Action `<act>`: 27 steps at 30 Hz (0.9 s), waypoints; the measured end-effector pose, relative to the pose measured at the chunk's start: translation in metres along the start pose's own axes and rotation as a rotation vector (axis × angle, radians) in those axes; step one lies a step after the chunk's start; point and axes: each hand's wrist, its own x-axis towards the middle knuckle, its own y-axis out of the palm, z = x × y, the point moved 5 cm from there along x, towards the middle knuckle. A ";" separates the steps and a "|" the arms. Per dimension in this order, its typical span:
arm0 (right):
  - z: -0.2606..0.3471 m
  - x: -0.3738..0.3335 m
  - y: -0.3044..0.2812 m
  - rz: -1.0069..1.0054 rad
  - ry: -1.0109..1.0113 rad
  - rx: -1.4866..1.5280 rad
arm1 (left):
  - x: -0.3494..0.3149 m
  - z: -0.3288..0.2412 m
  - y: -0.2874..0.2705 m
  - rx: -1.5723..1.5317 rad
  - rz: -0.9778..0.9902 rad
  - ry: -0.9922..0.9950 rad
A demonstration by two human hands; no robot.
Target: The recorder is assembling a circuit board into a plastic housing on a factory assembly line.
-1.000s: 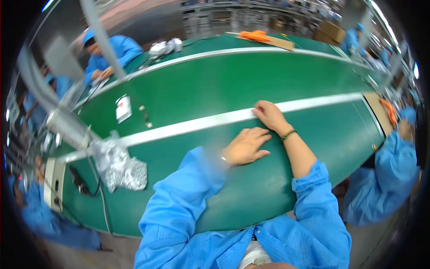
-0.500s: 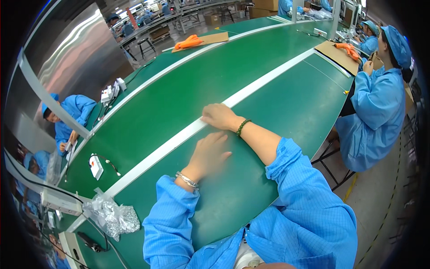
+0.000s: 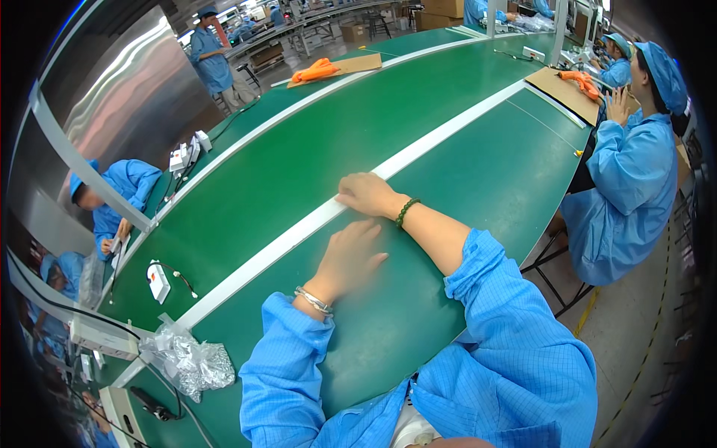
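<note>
Nearest me, on the green bench (image 3: 403, 321): my left hand (image 3: 347, 257), back upward, thumb out to the side; it's blurred, but the fingers look loose and I see nothing in them.
Just ahead of it: my right hand (image 3: 366, 195), green beads (image 3: 405, 213) at the wrist, fingers bent at the white strip (image 3: 448, 131); whether they pinch its edge, I can't tell.
White strip: right at those fingertips, slanting from lower left to upper right.
Off to my left: a crumpled silvery bag (image 3: 196, 362), near this side of the strip.
Past the strip: a small white box (image 3: 158, 282) with wires, well apart from both hands.
Over on my right: a seated co-worker (image 3: 624, 179) in blue, hands raised, near an orange thing (image 3: 581, 84) on cardboard (image 3: 544, 85).
Far side: white boxes (image 3: 187, 153), another orange thing (image 3: 315, 70), then a standing person (image 3: 213, 63).
</note>
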 end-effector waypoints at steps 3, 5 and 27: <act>0.002 0.000 -0.001 0.010 0.010 0.003 | -0.001 0.000 0.001 0.004 -0.003 0.004; 0.003 -0.001 -0.002 -0.008 0.000 -0.010 | -0.001 0.000 0.001 0.013 -0.006 0.007; 0.002 0.001 -0.001 -0.030 -0.038 0.014 | -0.003 0.003 0.002 -0.002 -0.048 0.029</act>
